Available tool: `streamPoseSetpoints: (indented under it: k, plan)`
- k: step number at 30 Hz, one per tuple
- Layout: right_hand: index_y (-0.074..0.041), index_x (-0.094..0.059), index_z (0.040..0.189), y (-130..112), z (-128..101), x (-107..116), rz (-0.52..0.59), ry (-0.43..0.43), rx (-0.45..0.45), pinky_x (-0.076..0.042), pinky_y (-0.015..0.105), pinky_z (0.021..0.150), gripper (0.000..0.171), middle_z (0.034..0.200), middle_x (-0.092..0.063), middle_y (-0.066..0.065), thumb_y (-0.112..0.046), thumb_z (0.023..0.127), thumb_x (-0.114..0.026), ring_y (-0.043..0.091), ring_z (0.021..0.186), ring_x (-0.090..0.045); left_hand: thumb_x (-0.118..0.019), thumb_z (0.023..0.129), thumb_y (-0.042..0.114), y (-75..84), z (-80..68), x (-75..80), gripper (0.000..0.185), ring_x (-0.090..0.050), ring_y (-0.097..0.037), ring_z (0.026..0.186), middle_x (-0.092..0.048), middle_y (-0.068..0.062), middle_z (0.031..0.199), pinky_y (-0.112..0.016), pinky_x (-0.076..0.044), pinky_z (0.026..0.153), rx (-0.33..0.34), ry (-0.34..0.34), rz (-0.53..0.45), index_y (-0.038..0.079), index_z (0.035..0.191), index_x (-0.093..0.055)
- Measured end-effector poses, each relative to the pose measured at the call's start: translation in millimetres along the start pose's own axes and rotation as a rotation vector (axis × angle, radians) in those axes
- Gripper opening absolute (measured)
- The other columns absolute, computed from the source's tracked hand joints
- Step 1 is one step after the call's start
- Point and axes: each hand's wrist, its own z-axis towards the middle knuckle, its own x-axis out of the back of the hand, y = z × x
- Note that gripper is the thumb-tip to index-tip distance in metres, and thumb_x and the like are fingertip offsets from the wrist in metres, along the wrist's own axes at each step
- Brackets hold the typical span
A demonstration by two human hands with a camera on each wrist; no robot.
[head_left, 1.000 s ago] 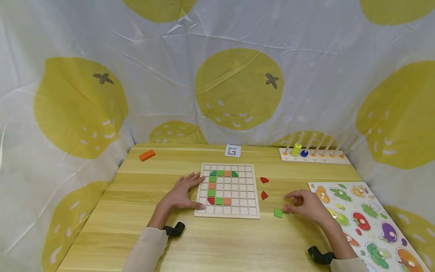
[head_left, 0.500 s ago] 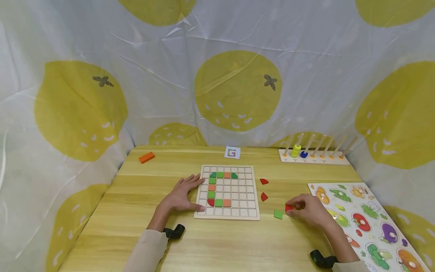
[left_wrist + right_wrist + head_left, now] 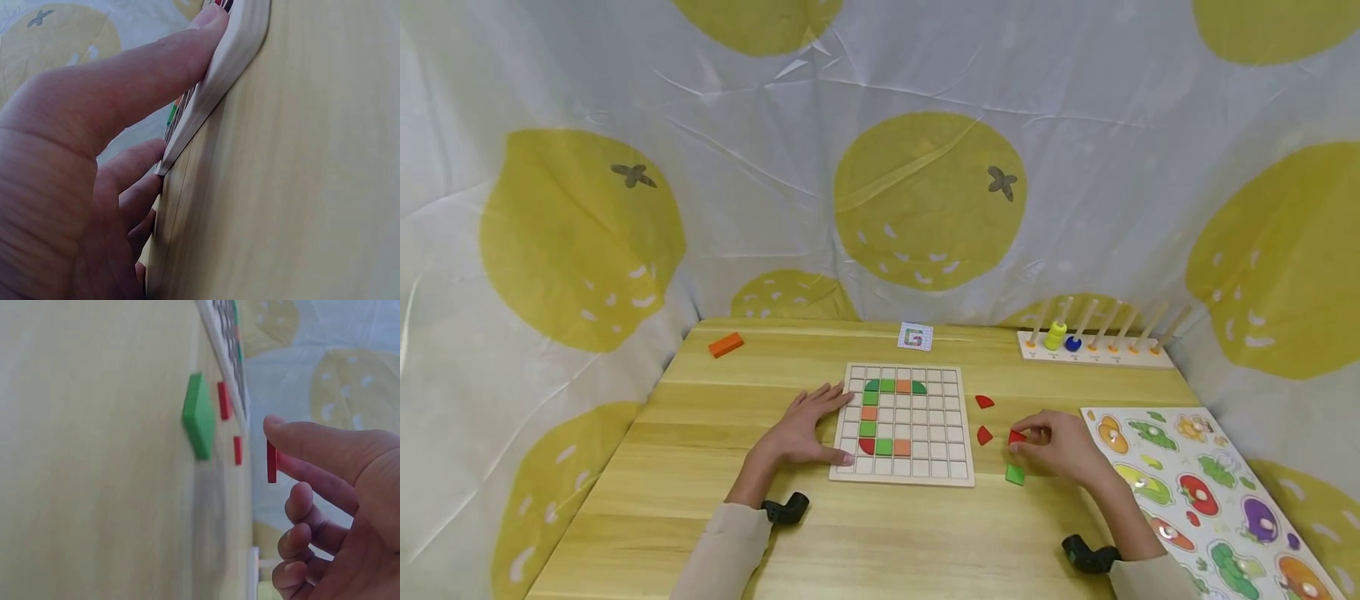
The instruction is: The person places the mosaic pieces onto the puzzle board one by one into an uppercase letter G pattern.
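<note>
Fingertips of your right hand (image 3: 1060, 446) pinch a small red wooden tile (image 3: 1016, 437), lifted off the table just right of the wooden grid board (image 3: 904, 422). A green square tile (image 3: 1014, 474) lies below it, two red quarter-round tiles (image 3: 984, 434) between. Your left hand (image 3: 801, 427) lies flat, fingers straight, touching the board's left edge.

Fruit puzzle board (image 3: 1225, 500): we see it cut off by the head view's right and bottom edges.
Pattern card (image 3: 914, 337): too small for us to read.
Grid board (image 3: 231, 62): on the left wrist view we see only its edge, blurred.
Red piece (image 3: 271, 461): partly hidden by fingers (image 3: 312, 447).
</note>
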Motion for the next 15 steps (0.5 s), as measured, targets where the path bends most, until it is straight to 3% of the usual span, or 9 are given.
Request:
streamPoseSetpoints:
  k: [15]
  plan:
    - [-0.013,-0.082,0.104,-49.5,31.0,-36.4,0.112,-0.093,0.081,-0.037,0.023,0.057,0.020,0.072,-0.056,-0.003,-0.019,0.085,-0.085,0.012,0.062,-0.045,-0.087,0.071,0.058,2.2,-1.4,1.1,0.110,-0.016,-0.034,0.160,-0.026,-0.005,0.171,-0.061,-0.006,0.128,-0.005,0.001,0.010,0.020,0.161,-0.038]
